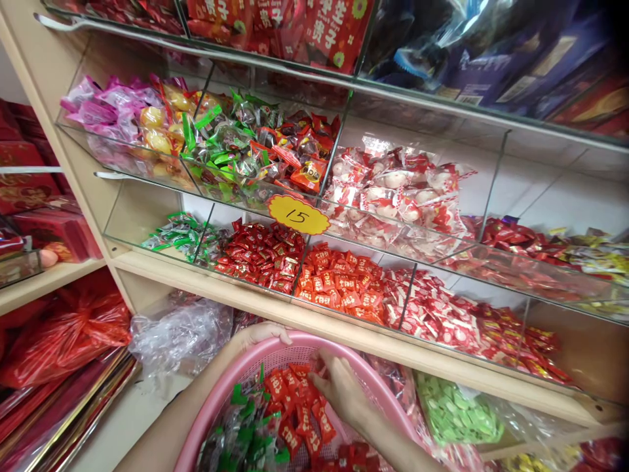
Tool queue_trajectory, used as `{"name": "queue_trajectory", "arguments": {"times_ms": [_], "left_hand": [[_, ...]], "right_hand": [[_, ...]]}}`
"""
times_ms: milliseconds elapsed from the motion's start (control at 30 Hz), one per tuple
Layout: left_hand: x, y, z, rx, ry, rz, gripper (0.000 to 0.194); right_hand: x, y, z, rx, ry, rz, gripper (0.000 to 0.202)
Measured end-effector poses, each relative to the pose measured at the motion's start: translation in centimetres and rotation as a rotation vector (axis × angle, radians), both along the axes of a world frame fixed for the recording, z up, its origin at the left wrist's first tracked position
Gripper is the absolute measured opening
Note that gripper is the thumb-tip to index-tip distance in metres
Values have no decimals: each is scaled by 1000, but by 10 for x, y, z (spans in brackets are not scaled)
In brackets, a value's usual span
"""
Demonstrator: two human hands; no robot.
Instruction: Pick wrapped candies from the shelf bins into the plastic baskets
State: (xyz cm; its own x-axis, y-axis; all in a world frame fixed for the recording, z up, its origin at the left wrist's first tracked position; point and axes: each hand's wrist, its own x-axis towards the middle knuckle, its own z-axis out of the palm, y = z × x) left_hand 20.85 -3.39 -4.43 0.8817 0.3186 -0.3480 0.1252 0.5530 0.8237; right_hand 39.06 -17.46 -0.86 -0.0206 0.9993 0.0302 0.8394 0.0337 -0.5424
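A pink plastic basket (211,400) tilts below the shelves. My left hand (263,333) grips its far rim, with the forearm along the basket's left side. Inside, my right hand (341,387) hovers at the far right, fingers loosely bent and apart from the thumb, with nothing visible between them. Just beside its fingertips lie orange-red wrapped candies (302,410). Green-and-clear wrapped candies (246,426) fill the basket's left part. Darker red wrapped candies (356,457) show at the bottom edge, partly cut off.
Clear-fronted shelf bins hold dark red candies (265,255), orange-red candies (344,282) and red-and-white packets (442,308). A yellow price tag (298,214) reads 15. The wooden shelf edge (344,341) runs just above the basket. A clear plastic bag (181,334) and green packets (457,410) lie beneath.
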Motion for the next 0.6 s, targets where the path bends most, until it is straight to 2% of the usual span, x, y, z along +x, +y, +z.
{"name": "queue_trajectory", "arguments": {"times_ms": [67, 133, 233, 333, 433, 600], "left_hand": [[1, -1, 1, -9, -11, 3, 39], [1, -1, 2, -40, -27, -12, 40], [1, -1, 2, -73, -20, -32, 38], [0, -1, 2, -28, -23, -6, 37], [0, 1, -1, 1, -25, 10, 39], [-2, 4, -7, -28, 13, -5, 40]], "right_hand": [[-4, 3, 19, 57, 6, 38, 18], [-9, 10, 46, 128, 28, 101, 13], [-7, 30, 89, 285, 38, 161, 16], [11, 57, 116, 438, -84, 95, 16], [37, 84, 120, 447, -326, 19, 22], [59, 105, 114, 272, -543, 68, 25]]}}
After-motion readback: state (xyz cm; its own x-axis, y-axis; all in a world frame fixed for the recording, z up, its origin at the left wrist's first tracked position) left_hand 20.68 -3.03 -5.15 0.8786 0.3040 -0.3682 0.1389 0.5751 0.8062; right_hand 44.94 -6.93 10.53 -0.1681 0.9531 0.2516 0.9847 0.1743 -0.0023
